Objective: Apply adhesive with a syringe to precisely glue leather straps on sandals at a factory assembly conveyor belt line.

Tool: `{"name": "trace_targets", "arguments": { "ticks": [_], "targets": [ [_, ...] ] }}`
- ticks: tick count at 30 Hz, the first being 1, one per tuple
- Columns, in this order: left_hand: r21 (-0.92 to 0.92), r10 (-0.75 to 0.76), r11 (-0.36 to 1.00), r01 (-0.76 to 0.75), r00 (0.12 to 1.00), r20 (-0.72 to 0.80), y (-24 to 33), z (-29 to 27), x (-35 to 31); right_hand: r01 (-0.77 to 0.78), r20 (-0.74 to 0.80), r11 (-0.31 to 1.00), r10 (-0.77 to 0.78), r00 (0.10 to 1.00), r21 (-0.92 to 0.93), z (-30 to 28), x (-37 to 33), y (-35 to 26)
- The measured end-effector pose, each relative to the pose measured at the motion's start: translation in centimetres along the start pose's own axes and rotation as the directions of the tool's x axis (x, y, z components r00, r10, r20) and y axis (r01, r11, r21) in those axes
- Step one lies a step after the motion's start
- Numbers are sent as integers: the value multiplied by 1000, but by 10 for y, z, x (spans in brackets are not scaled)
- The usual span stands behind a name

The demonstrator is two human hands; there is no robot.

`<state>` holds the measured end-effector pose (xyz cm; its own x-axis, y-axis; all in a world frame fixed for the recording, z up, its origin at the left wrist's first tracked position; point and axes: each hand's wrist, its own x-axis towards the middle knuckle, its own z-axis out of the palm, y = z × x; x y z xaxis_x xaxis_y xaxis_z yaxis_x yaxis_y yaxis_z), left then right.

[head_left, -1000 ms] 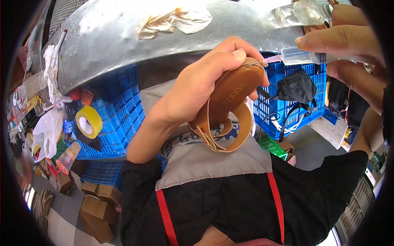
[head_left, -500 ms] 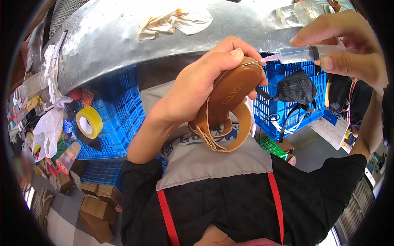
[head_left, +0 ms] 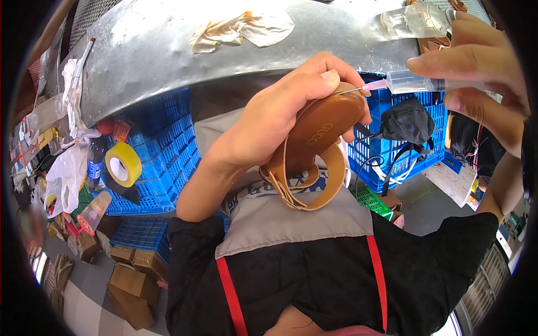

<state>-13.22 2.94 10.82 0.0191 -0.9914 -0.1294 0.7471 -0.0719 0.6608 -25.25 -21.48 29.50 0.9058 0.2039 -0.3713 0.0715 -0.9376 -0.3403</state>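
A brown sandal (head_left: 322, 131) with tan straps is gripped in my left hand (head_left: 274, 109), sole surface facing up and straps hanging toward my apron. My left thumb lies along its edge. In my right hand (head_left: 485, 64), at the upper right, is a clear syringe (head_left: 408, 82) with a pink hub, held between thumb and fingers. Its thin metal needle (head_left: 350, 90) points left and reaches the rim of the sole near my left thumb. Whether the tip touches the edge I cannot tell. My left fingertips curl behind the sandal.
A metal bench (head_left: 151, 61) spans the far side, bearing a stained cloth (head_left: 244, 31) and a clear jar (head_left: 412, 22). Blue crates (head_left: 162, 140) stand on both sides below it. Yellow tape (head_left: 124, 164) rests at the left crate; a black mesh bag (head_left: 407, 120) hangs at the right one.
The sandal and my left hand have shifted slightly right. My right hand and the syringe have also moved a little right and down, with the fingers on the syringe somewhat straighter.
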Motion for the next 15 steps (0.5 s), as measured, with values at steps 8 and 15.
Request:
{"name": "trace_targets", "arguments": {
  "ticks": [8,15],
  "targets": [
    [-13,17,1000,-16,999,42,0,-5,1,133,-32,981,-139,990,-140,0,11,-21],
    [-26,27,999,-26,998,54,-1,-9,1,181,-80,968,-197,977,-176,7,14,-26]
  ]
}}
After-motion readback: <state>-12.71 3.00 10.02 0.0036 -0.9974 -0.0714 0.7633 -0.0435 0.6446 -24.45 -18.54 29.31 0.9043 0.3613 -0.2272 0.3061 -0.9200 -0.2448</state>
